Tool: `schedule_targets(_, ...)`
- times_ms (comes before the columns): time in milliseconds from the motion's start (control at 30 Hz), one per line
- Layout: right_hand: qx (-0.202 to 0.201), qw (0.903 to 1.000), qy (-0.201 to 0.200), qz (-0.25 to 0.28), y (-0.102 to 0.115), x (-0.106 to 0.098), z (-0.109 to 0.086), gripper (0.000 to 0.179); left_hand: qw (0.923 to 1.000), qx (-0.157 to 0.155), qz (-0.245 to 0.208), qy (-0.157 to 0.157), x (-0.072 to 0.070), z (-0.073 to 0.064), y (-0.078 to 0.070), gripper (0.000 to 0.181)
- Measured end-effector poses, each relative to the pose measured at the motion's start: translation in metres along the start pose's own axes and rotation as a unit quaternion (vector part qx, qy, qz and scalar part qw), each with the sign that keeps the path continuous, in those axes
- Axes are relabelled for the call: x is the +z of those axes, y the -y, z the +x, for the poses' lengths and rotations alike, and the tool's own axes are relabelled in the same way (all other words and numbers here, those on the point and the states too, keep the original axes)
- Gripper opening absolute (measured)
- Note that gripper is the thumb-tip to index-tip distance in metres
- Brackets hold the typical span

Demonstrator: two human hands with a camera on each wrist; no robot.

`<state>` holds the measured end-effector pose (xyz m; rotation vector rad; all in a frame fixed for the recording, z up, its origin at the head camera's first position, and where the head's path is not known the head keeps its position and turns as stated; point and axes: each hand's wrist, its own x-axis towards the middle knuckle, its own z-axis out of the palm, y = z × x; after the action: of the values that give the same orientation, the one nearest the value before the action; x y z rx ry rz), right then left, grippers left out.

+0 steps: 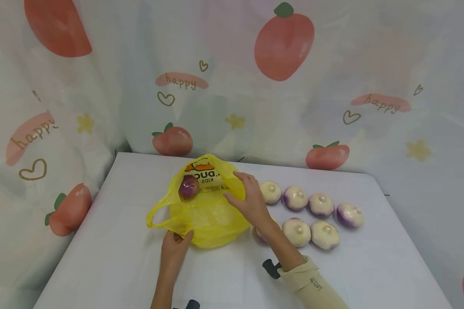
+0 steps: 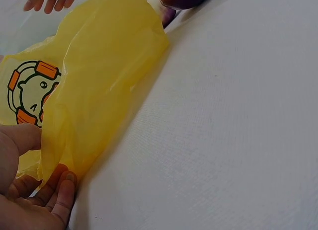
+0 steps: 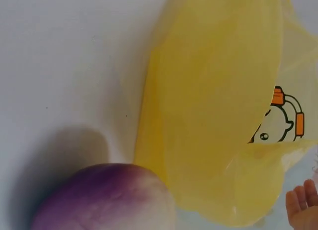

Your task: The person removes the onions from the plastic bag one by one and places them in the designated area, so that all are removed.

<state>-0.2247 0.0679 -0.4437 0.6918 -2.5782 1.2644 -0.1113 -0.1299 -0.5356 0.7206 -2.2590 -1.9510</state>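
A yellow plastic bag (image 1: 216, 219) with a printed duck lies with its mouth spread wide. At its near left edge my left hand (image 1: 174, 246) pinches the plastic between thumb and fingers; in the left wrist view this hand (image 2: 35, 190) has the rim in its grip. Inside the bag rests a dark purple round vegetable (image 1: 188, 187), perhaps a turnip. My right hand (image 1: 251, 199) is at the bag's right side, fingers spread and holding nothing. Several white-and-purple turnips (image 1: 296, 232) stand in two rows right of the bag; one turnip (image 3: 107, 200) shows close in the right wrist view.
All this stands on a white table (image 1: 120, 206). Behind and to the left hangs a pale cloth (image 1: 224, 47) printed with fruit and hearts. A bag handle loop (image 1: 151, 219) sticks out on the left. My right forearm partly covers the nearest-left turnip (image 1: 260, 236).
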Motion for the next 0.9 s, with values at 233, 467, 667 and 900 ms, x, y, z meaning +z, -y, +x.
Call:
schedule_targets(233,-0.003,0.9984,0.056,-0.006,0.002,0.015,0.007,0.063,0.9999,0.007,-0.008,0.006,0.0,-0.001,-0.002,0.051)
schedule_targets(467,0.04,0.9902,0.126,-0.045,0.008,0.027,0.026,0.068,1.0,0.004,0.003,0.002,-0.001,-0.002,-0.001,0.051)
schedule_targets(667,0.087,0.9802,0.165,-0.067,0.012,0.044,0.043,0.07,1.0,0.001,0.004,0.0,-0.001,0.0,-0.001,0.049)
schedule_targets(900,0.113,0.9675,0.217,-0.064,0.012,0.062,0.05,0.074,1.0,-0.002,-0.003,0.004,-0.001,-0.001,0.0,0.053)
